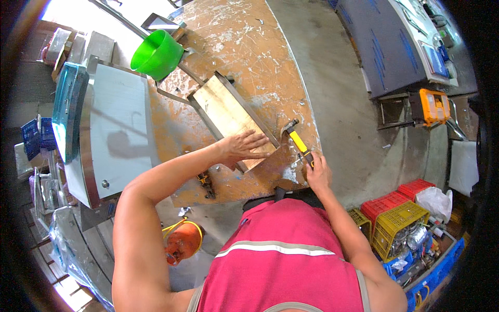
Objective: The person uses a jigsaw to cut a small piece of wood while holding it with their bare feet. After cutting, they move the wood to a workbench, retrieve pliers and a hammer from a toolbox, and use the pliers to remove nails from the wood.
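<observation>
My left hand [242, 147] lies flat, fingers spread, on the near end of a long shallow metal tray [228, 112] that rests on a rusty, paint-flecked workbench [244, 41]. My right hand [317, 173] grips the yellow-and-black handle of a hammer [297, 139]. The hammer's dark head sits just off the tray's near right corner, touching or almost touching its rim.
A green plastic bucket [157, 53] stands at the bench's far left. A stainless steel cabinet [112, 130] sits left of the bench. On the concrete floor are an orange gas cylinder [182, 242], red and yellow crates [395, 210], and an orange box [435, 105].
</observation>
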Tool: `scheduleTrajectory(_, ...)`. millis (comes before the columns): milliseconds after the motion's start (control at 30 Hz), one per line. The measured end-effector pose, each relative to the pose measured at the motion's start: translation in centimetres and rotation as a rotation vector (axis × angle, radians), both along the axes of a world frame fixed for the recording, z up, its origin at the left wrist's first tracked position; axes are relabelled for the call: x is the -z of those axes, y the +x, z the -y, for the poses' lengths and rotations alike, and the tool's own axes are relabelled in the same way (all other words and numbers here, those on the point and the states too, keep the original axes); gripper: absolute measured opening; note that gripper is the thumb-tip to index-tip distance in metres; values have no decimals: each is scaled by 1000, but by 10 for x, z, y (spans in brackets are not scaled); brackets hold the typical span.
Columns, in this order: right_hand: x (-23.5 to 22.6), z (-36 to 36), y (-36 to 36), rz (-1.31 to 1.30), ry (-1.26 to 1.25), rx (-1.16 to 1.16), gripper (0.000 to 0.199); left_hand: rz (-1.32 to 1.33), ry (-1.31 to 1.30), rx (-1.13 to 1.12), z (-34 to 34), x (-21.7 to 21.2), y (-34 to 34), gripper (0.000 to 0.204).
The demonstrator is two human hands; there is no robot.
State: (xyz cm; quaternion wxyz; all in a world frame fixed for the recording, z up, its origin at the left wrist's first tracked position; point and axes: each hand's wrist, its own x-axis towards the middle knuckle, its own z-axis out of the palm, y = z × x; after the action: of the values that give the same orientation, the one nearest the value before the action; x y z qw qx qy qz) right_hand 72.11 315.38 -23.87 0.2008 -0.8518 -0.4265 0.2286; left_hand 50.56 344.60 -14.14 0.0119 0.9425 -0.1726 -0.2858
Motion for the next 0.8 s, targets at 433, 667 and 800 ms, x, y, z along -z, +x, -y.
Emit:
scheduleTrajectory(433,-54,-79,-15,106,236,-374,105,1,-26,-73,1,0,45,137)
scheduleTrajectory(667,-56,-107,-78,205,244,-356,117,61,-10,-37,-2,6,40,138)
scheduleTrajectory(800,-49,-106,-95,167,173,-278,133,123,-37,-47,-3,10,39,138)
